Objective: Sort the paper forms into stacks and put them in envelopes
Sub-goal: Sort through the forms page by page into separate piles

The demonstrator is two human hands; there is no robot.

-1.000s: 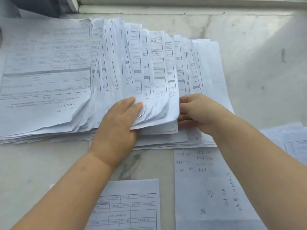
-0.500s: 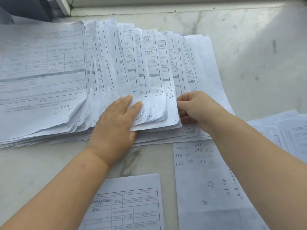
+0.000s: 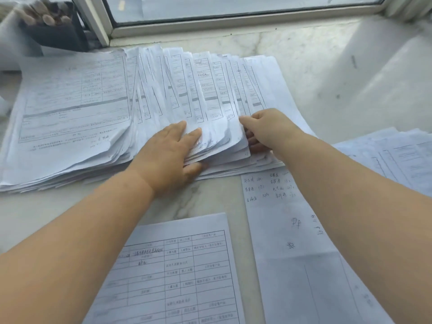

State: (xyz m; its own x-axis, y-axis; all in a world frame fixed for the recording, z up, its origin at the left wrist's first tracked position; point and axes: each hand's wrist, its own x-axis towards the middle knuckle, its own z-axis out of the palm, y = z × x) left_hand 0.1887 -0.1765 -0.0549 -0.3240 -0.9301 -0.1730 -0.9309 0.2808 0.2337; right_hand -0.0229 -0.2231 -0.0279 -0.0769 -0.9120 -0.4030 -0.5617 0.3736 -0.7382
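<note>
on marble sill (image 3: pixel 292 50), both hands (image 3: pixel 170 153) (image 3: pixel 266 129) grip fanned forms (image 3: pixel 187 94).

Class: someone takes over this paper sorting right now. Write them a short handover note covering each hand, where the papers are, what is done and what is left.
Left hand: fingers flat on the fanned forms, thumb under their near edge.
Right hand: pinching the edge of a form at the fan's right side.
Papers: big fanned pile on the sill; one form and a handwritten sheet lie nearer; another pile at far right.
Done: forms fanned out.
Left: split into stacks, then envelopes; none is in view.
</note>
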